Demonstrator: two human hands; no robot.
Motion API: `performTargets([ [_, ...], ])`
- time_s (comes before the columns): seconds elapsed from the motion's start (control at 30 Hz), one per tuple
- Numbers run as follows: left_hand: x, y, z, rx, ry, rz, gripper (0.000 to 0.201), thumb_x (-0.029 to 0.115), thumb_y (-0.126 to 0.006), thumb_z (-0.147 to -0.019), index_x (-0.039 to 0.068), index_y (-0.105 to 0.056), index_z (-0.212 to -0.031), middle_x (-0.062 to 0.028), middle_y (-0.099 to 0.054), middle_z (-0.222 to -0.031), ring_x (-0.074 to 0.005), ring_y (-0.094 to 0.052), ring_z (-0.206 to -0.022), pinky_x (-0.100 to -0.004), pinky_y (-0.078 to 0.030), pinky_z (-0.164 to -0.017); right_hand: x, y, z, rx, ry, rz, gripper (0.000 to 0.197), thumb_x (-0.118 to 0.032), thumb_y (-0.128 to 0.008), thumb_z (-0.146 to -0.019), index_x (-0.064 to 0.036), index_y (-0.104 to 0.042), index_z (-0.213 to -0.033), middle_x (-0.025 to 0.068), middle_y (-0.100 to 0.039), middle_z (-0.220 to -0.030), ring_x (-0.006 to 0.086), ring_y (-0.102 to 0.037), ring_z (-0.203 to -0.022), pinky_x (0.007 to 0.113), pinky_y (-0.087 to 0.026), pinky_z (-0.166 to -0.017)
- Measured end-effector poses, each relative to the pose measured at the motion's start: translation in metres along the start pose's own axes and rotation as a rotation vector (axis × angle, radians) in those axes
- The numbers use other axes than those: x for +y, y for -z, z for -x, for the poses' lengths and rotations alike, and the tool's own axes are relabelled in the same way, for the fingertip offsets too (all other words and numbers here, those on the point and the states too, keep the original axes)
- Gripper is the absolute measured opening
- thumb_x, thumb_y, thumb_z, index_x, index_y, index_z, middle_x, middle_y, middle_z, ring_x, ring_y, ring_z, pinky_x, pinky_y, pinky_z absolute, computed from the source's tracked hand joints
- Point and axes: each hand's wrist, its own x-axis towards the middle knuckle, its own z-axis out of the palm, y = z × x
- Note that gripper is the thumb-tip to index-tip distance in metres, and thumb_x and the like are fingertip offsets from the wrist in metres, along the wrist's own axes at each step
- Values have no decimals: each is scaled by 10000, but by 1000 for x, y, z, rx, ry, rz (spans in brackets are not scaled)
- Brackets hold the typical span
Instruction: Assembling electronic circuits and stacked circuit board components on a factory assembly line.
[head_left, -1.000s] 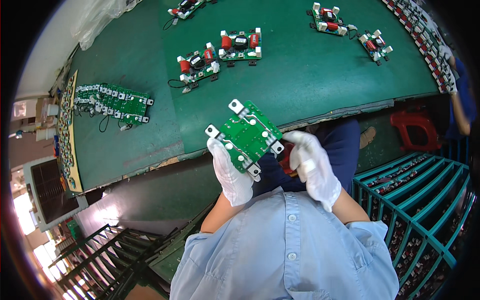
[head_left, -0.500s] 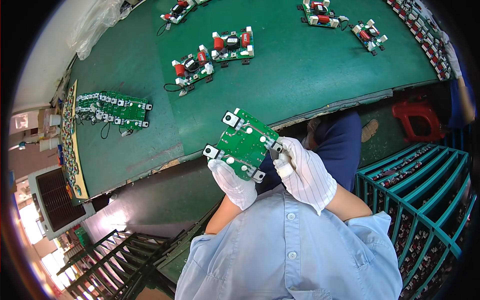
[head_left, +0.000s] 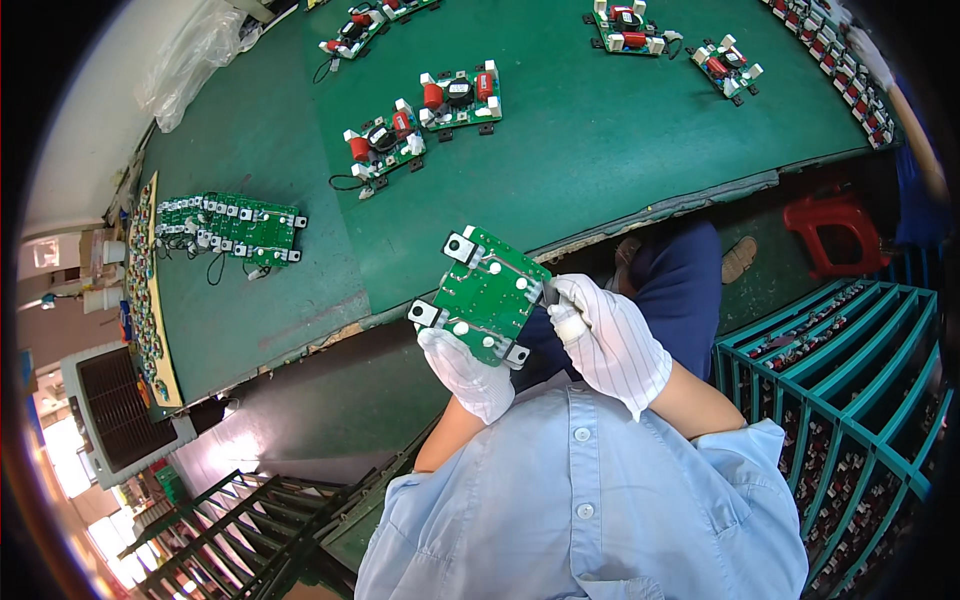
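In front of my chest a green circuit board (head_left: 486, 300) is held tilted, its solder side facing me. Black-and-white square tabs stick out at its corners, and white round spots dot its face. My left hand (head_left: 468, 373), in a white glove, grips the lower left edge, its fingers mostly hidden under the board. At the right corner my gloved right hand (head_left: 612, 335) is closed on the board with thumb and fingers pinched together. White wrapping covers that thumb. The corner tab there is hidden by the fingers.
Several boards with red and black parts (head_left: 460, 92) lie on the green table (head_left: 560, 150). Overlapping boards (head_left: 250, 228) are at left. A teal rack (head_left: 840, 400) stands right, near a red stool (head_left: 835, 232). Another person's gloved hand (head_left: 870, 58) is at far right.
The board has shifted slightly in my hands. My right fingers now cover the right corner tab that was showing before. The other person's arm has moved a little.
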Motion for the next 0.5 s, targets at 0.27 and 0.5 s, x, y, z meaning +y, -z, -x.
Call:
performTargets([
  [0.27,2,6,1,15,260,404,491,343,-437,-834,44,-371,-1219,-133,-510,-1121,-241,-536,-923,-345,-438,-770,-2,8,-4,-79,-124,-85,254,-140,-492,-837,17,-468,-1036,152,-575,-825,309,-567,-658,349,-449,-557],
  [0.5,38,-1,-26,-455,639,210,642,566,-241,-883,42,-456,-1184,-122,-561,-1094,-227,-577,-962,-338,-472,-839,15,43,1,23,-152,-254,343,-105,-443,-856,4,-422,-1181,77,-487,-721,145,-440,-572,241,-393,-571],
])
